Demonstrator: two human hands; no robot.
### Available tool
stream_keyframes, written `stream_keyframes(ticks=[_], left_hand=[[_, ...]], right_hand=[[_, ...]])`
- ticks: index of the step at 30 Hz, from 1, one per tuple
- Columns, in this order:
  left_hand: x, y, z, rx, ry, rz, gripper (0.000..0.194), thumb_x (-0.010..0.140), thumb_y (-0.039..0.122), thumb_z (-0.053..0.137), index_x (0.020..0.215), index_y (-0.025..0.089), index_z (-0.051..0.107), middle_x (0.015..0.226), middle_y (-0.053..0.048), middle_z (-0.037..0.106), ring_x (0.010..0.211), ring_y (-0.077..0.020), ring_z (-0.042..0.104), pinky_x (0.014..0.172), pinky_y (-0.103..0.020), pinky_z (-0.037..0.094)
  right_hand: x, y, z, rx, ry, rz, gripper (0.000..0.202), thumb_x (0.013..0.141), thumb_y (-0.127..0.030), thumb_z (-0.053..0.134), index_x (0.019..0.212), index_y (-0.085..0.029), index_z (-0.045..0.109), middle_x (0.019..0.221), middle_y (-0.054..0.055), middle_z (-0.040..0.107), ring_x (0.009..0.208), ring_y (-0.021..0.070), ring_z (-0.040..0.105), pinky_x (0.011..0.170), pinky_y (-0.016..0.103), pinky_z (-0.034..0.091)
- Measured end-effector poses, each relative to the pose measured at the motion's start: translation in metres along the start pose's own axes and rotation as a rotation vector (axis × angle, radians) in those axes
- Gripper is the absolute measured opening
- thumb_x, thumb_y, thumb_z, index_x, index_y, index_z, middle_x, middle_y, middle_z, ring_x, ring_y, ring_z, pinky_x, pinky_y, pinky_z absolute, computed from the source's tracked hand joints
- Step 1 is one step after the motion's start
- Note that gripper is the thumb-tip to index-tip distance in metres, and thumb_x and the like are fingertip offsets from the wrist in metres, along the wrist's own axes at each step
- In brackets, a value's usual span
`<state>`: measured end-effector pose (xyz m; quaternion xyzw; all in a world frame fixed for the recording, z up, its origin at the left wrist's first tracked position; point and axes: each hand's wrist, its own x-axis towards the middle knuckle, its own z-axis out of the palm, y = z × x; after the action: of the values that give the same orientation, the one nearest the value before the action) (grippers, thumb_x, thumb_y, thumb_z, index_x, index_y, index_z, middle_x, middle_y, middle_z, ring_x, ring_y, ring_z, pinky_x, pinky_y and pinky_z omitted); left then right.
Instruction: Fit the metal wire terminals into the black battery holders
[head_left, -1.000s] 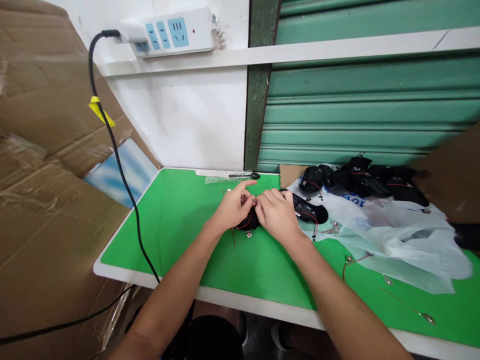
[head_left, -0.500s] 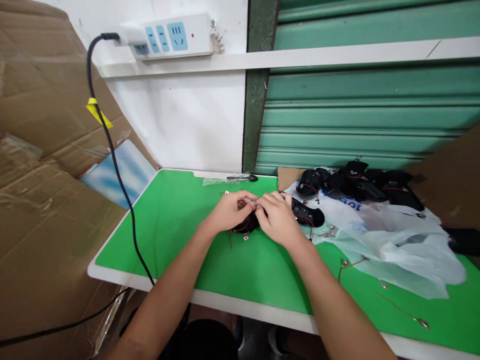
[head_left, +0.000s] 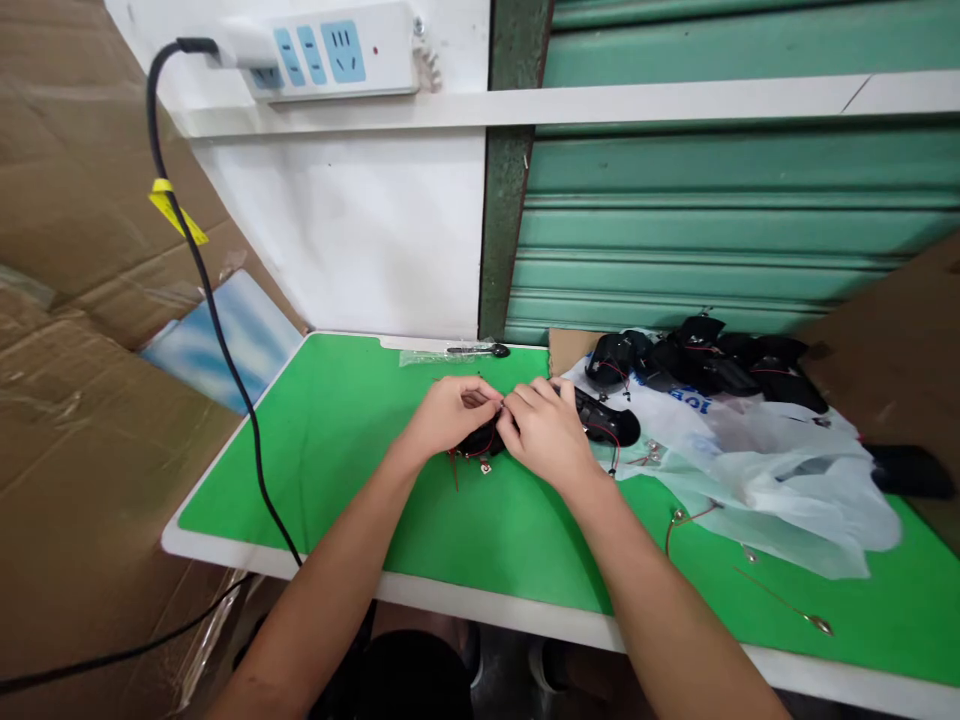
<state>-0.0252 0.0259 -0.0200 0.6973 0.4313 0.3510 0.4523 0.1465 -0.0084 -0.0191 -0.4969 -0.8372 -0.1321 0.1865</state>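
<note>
My left hand point(head_left: 452, 412) and my right hand point(head_left: 546, 432) meet over the green mat, thumb and fingertips pinched together. Whatever small thing lies between them is too hidden to name. Just beneath sits a black item with a red cord point(head_left: 480, 440), mostly covered by my hands. A small pale square piece point(head_left: 486, 467) hangs at its near side, and a thin reddish strand point(head_left: 454, 472) sticks out to the left. Beyond my right hand rests a second black item with a red cord point(head_left: 613, 426).
A pile of black items point(head_left: 697, 360) lies on a white plastic bag point(head_left: 780, 480) at the right. Nearer are cords with small metallic pieces point(head_left: 679, 515) and a long thin strand point(head_left: 784, 603). A wrapped black spoon point(head_left: 480, 350) lies at the back. A black cable point(head_left: 225, 340) hangs left.
The whole view has shifted slightly, so the table sits a little higher and further left. My hands stay together over the black item, with fingertips slightly repositioned.
</note>
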Motion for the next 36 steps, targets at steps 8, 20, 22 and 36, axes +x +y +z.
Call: stream_keyframes(ticks=[8, 20, 22, 36], left_hand=[[0.0, 0.005, 0.002, 0.088, 0.029, -0.024, 0.014, 0.085, 0.02, 0.063, 0.089, 0.014, 0.075, 0.085, -0.006, 0.079, 0.076, -0.0172, 0.072, 0.073, -0.027, 0.055], [0.0, 0.008, 0.006, 0.075, 0.07, 0.017, 0.013, 0.085, 0.011, 0.06, 0.088, 0.012, 0.073, 0.082, -0.007, 0.078, 0.071, -0.0151, 0.07, 0.067, -0.024, 0.053], [0.0, 0.009, 0.006, 0.098, 0.079, 0.034, 0.014, 0.084, 0.011, 0.06, 0.087, 0.013, 0.073, 0.081, -0.006, 0.078, 0.072, -0.015, 0.07, 0.067, -0.023, 0.053], [0.003, 0.006, 0.008, -0.021, 0.135, -0.053, 0.012, 0.083, 0.014, 0.066, 0.088, 0.012, 0.077, 0.085, -0.009, 0.08, 0.075, -0.0161, 0.073, 0.073, -0.025, 0.057]], right_hand=[[0.001, -0.007, 0.007, -0.058, 0.008, 0.031, 0.02, 0.095, -0.017, 0.053, 0.088, -0.013, 0.07, 0.083, 0.009, 0.068, 0.086, 0.026, 0.053, 0.089, 0.043, 0.028], [0.003, -0.012, 0.008, -0.134, 0.107, 0.011, 0.021, 0.093, -0.015, 0.053, 0.08, -0.014, 0.07, 0.075, 0.009, 0.065, 0.082, 0.0252, 0.05, 0.08, 0.041, 0.026], [0.003, -0.013, 0.008, -0.151, 0.116, 0.013, 0.022, 0.093, -0.015, 0.054, 0.078, -0.015, 0.069, 0.073, 0.008, 0.064, 0.081, 0.0251, 0.05, 0.078, 0.041, 0.026], [0.001, -0.004, 0.001, -0.013, 0.035, 0.086, 0.019, 0.094, -0.016, 0.05, 0.085, -0.016, 0.067, 0.083, 0.009, 0.069, 0.087, 0.025, 0.054, 0.084, 0.04, 0.029]])
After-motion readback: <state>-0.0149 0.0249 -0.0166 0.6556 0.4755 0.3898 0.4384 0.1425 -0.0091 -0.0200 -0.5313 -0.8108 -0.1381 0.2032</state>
